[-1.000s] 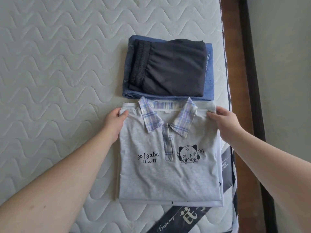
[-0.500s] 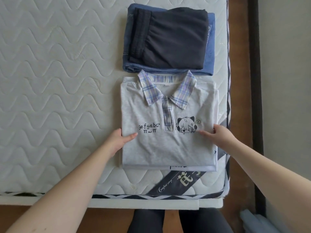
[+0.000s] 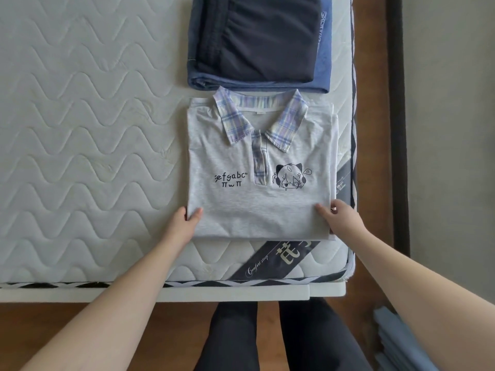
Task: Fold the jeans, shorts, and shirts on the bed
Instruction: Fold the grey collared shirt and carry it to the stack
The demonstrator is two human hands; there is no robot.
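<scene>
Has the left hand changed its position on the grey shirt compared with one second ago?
Yes. The left hand has slid from beside the collar down the grey shirt's left edge to near its bottom corner, closer to the person.

Bare forearms, no sleeves showing; dark trousers [image 3: 270,341] on both legs (plain, close-fitting).

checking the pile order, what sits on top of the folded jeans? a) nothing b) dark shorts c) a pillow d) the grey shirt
b: the dark shorts lie folded on the blue jeans, while the grey shirt lies apart on the mattress, nearer the person.
</scene>
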